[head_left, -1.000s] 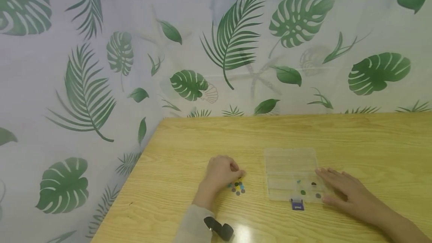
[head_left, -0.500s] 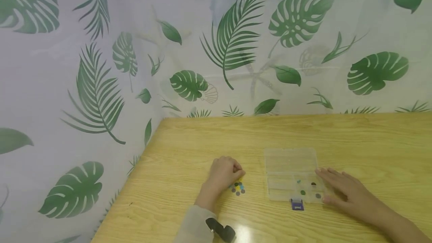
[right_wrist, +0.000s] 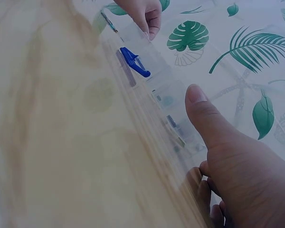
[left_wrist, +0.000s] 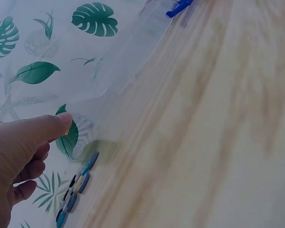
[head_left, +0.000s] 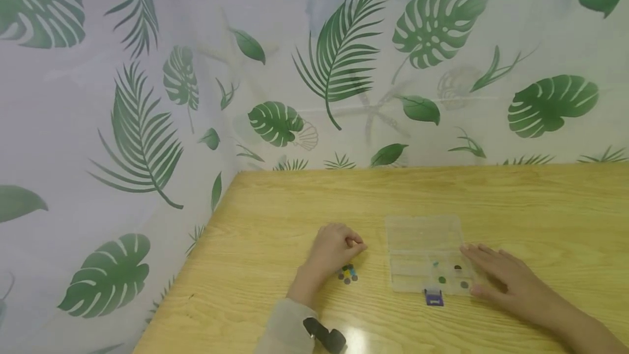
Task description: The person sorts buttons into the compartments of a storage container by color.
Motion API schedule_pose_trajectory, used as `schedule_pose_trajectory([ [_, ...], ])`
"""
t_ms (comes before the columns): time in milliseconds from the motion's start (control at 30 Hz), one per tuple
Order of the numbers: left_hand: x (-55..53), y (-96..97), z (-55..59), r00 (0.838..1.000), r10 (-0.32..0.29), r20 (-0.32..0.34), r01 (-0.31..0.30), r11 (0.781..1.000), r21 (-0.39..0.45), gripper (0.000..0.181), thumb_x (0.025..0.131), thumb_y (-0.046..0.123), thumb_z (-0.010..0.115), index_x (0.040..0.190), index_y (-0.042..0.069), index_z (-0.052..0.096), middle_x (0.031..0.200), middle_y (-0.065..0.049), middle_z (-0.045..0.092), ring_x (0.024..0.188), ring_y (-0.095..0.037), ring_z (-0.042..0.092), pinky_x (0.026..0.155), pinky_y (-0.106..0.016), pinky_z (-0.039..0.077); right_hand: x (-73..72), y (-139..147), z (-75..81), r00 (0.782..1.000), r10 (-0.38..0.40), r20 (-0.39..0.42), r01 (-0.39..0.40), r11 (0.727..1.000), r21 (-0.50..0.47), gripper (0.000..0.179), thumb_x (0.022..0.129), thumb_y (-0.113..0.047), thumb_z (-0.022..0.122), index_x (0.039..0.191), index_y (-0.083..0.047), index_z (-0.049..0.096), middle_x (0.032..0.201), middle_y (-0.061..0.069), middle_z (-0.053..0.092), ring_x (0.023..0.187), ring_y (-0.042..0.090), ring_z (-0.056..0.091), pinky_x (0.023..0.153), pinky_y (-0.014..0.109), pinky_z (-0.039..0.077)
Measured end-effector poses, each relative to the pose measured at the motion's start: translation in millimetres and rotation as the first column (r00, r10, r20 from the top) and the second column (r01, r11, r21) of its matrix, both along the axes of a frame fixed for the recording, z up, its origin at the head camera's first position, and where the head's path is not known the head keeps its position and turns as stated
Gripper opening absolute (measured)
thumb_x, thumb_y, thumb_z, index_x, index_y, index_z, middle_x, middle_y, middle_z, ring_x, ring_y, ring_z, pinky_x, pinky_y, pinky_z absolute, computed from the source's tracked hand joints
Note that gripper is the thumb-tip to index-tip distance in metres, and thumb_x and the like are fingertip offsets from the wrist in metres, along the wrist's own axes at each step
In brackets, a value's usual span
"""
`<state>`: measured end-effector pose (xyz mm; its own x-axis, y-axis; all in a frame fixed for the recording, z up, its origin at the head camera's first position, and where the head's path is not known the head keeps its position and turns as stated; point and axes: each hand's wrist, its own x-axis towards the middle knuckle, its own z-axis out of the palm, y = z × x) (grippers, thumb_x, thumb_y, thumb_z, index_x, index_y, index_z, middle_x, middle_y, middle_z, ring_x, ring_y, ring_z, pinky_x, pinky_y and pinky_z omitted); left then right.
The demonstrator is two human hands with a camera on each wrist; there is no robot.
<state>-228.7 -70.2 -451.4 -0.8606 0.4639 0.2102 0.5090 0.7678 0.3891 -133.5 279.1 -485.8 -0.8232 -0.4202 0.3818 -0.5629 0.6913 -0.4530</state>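
My left hand [head_left: 336,246] is above and just right of a small pile of coloured discs [head_left: 348,274]. Its thumb and finger pinch a small yellow disc [left_wrist: 66,133], mostly hidden by the thumb. The pile holds several grey, yellow, blue and green pieces. A clear plastic compartment box [head_left: 405,269] lies with its lid laid back to the right of the pile. Against the box's right edge my right hand [head_left: 506,280] rests, fingers extended and thumb by the front corner. Several discs, including a green disc [head_left: 442,279], sit in separate right-hand compartments.
A purple-blue latch [head_left: 434,298] sticks out from the box's front edge. The wooden table [head_left: 295,201] meets a leaf-patterned curtain [head_left: 363,81] at the back and left. A black strap [head_left: 324,335] circles the left sleeve.
My left hand has lifted off the disc pile and moved slightly right, pinching the yellow disc. The right hand and box stay where they were.
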Motion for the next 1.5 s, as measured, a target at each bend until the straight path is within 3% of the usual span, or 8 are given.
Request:
schedule_pose_trajectory([
  [267,3.0,18.5,-1.5,0.998,-0.057,-0.03,0.056,0.998,-0.037,0.018,0.087,0.041,0.066,0.085,0.026,0.074,0.074,0.018,0.059,0.074,0.0,0.049,0.087,-0.03,0.042,1.1,-1,-1.5,1.0,0.002,-0.002,-0.002,1.0,-0.006,0.073,0.082,-0.017,0.071,0.146,-0.013,0.036,0.138,0.022,0.047,0.135,-0.014,0.009,0.108,0.01,-0.004],
  [567,13.2,38.5,2.7,0.986,-0.149,-0.077,0.143,0.987,-0.08,0.017,0.088,0.04,0.066,0.085,0.026,0.074,0.071,0.019,0.055,0.07,0.002,0.045,0.075,-0.02,0.037,2.3,-2,-3.3,1.0,-0.007,0.003,0.007,1.0,-0.004,0.072,0.083,-0.018,0.071,0.146,-0.015,0.036,0.137,0.024,0.047,0.133,-0.016,0.007,0.108,0.01,-0.005],
  [733,18.1,49.1,7.0,0.984,-0.156,-0.09,0.145,0.983,-0.113,0.017,0.088,0.041,0.065,0.087,0.027,0.073,0.072,0.019,0.055,0.072,0.002,0.045,0.073,-0.017,0.034,1.8,-2,-3.5,1.0,-0.007,0.007,0.007,1.0,-0.011,0.072,0.083,-0.017,0.07,0.146,-0.015,0.036,0.139,0.021,0.047,0.133,-0.015,0.008,0.108,0.01,-0.004],
  [933,18.6,57.2,4.5,0.979,-0.162,-0.122,0.146,0.981,-0.13,0.019,0.088,0.044,0.064,0.088,0.028,0.073,0.073,0.019,0.054,0.071,0.002,0.043,0.069,-0.015,0.03,2.1,-2,-3.7,1.0,-0.012,0.013,0.012,1.0,-0.004,0.072,0.083,-0.018,0.07,0.146,-0.016,0.036,0.138,0.022,0.047,0.133,-0.016,0.008,0.108,0.009,-0.005],
  [1133,19.0,55.0,5.3,0.973,-0.167,-0.157,0.157,0.985,-0.075,0.021,0.085,0.045,0.065,0.09,0.026,0.074,0.073,0.017,0.056,0.072,0.002,0.046,0.075,-0.017,0.037,1.7,-1,-4.6,1.0,-0.013,0.016,0.013,1.0,-0.01,0.072,0.084,-0.018,0.07,0.146,-0.016,0.036,0.139,0.021,0.047,0.133,-0.016,0.008,0.11,0.013,-0.005],
  [1300,16.8,49.3,5.8,0.979,-0.153,-0.137,0.152,0.988,-0.017,0.02,0.086,0.042,0.066,0.091,0.024,0.074,0.074,0.015,0.059,0.074,0.0,0.048,0.079,-0.017,0.039,1.2,-1,-5.1,1.0,-0.011,0.007,0.011,1.0,-0.014,0.072,0.083,-0.018,0.07,0.146,-0.015,0.036,0.139,0.02,0.047,0.133,-0.016,0.008,0.11,0.013,-0.004],
  [1500,12.2,38.7,2.3,0.982,-0.14,-0.125,0.148,0.988,0.055,0.018,0.085,0.038,0.068,0.089,0.021,0.074,0.074,0.014,0.061,0.072,0.001,0.049,0.073,-0.014,0.039,1.5,-1,-4.8,1.0,-0.008,0.002,0.008,1.0,-0.013,0.072,0.083,-0.017,0.07,0.146,-0.015,0.036,0.138,0.021,0.047,0.133,-0.015,0.008,0.111,0.014,-0.005],
])
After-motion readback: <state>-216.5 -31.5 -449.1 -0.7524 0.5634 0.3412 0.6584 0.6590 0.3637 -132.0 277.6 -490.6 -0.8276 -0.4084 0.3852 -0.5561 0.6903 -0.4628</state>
